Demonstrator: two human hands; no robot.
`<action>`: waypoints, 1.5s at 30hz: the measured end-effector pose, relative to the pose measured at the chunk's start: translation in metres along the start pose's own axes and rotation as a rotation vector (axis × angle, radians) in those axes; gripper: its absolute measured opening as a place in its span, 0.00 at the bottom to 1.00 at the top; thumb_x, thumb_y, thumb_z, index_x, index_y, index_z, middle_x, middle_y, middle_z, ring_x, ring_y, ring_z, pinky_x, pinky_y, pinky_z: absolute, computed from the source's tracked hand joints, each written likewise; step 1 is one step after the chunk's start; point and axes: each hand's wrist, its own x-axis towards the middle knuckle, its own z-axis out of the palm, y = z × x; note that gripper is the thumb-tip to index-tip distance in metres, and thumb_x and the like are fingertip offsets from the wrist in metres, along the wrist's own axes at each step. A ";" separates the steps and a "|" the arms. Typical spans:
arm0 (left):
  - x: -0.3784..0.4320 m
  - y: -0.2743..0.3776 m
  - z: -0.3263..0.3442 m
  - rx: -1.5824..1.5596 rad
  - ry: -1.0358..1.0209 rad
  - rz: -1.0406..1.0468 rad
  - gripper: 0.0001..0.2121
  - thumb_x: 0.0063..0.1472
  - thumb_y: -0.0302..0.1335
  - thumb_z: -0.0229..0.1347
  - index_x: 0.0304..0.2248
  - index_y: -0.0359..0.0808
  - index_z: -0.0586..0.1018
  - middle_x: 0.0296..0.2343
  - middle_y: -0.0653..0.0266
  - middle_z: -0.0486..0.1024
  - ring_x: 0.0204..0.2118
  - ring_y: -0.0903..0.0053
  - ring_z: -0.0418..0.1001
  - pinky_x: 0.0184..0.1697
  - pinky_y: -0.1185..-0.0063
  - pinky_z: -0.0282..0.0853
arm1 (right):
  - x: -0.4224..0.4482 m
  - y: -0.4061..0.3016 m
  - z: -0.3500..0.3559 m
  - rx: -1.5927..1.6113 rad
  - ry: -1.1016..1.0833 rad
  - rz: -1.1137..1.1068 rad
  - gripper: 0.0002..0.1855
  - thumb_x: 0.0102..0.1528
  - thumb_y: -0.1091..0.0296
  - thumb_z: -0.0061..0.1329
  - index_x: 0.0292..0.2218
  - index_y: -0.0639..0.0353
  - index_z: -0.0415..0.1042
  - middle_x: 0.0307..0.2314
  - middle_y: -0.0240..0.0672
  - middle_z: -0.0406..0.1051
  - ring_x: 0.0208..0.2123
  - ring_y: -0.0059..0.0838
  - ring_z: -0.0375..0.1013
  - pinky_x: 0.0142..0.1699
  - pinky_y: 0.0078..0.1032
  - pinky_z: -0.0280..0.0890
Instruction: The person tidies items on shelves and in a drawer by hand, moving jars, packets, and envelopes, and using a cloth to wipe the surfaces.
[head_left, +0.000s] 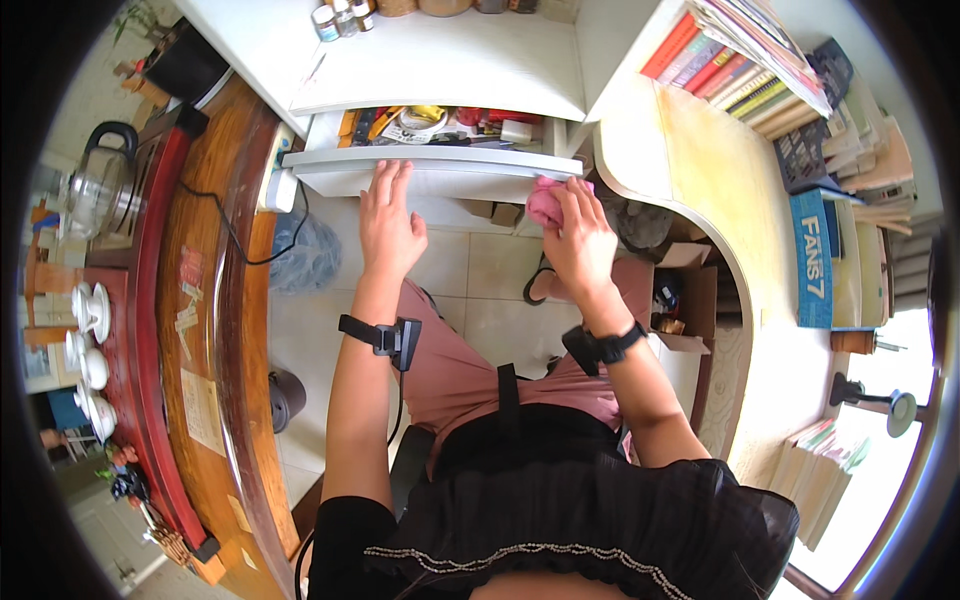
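Ahead of me a white drawer is pulled partly out below a cabinet shelf. Tools and small items, among them a roll of tape, fill it. My left hand reaches up to the drawer's front with its fingertips at the top edge; it holds nothing and its thumb is apart from the fingers. At the drawer's right end, my right hand grips a crumpled pink cloth against the front panel. Part of the cloth is hidden beneath the fingers.
A curved pale desk with books is on the right. A wooden counter on the left carries a red tea tray. Small bottles stand on the shelf. Below are a plastic bag and an open cardboard box.
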 end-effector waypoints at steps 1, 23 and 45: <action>-0.005 0.000 -0.002 0.004 -0.005 -0.017 0.34 0.49 0.19 0.54 0.58 0.38 0.64 0.58 0.59 0.59 0.65 0.62 0.52 0.65 0.61 0.52 | 0.002 -0.009 -0.015 0.041 -0.033 -0.034 0.23 0.40 0.81 0.51 0.42 0.57 0.72 0.47 0.45 0.72 0.52 0.43 0.70 0.52 0.35 0.70; -0.010 -0.072 -0.050 -0.211 0.500 -0.212 0.30 0.51 0.13 0.48 0.56 0.36 0.67 0.55 0.53 0.64 0.59 0.56 0.61 0.61 0.66 0.58 | 0.074 -0.147 0.087 0.295 -0.070 -0.505 0.16 0.46 0.75 0.50 0.40 0.57 0.73 0.49 0.44 0.70 0.55 0.44 0.67 0.62 0.39 0.59; 0.010 -0.092 -0.012 -0.255 0.391 -0.230 0.38 0.52 0.18 0.54 0.64 0.38 0.55 0.62 0.50 0.54 0.64 0.56 0.53 0.65 0.65 0.51 | 0.073 -0.071 0.062 0.145 -0.071 -0.545 0.17 0.45 0.71 0.53 0.40 0.52 0.76 0.52 0.35 0.69 0.58 0.35 0.65 0.61 0.32 0.62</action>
